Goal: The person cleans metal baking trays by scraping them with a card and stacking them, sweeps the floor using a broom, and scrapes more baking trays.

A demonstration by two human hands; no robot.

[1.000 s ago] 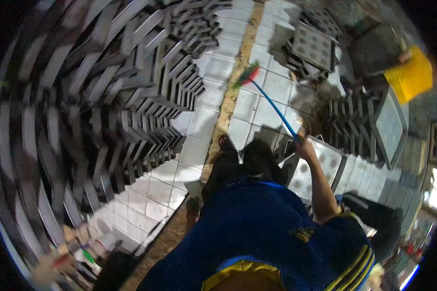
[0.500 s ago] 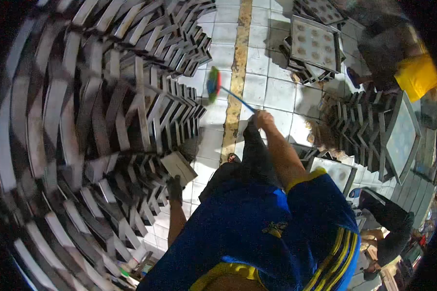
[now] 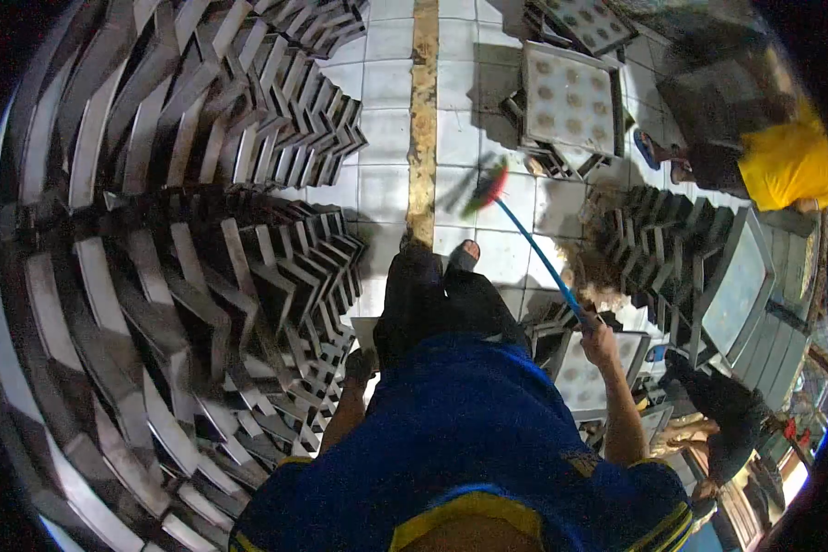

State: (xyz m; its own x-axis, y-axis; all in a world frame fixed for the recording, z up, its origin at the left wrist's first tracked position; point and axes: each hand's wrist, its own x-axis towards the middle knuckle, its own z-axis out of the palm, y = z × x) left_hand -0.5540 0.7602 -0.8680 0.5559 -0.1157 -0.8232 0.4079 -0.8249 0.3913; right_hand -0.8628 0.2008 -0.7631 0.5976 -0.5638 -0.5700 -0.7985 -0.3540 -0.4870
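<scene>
no legible text, blurred shirt logo

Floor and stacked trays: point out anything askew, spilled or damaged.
The yellow strip looks worn, its colour broken by dark patches. The stacked trays at picture left sit at alternating angles, possibly on purpose.

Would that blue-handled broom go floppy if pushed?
The long blue handle is probably stiff: it looks straight. It may be light: the right hand alone holds it. The red-and-green broom head might bend: its blurred edge looks bristly.

Tray stacks flank the floor strip.
</scene>
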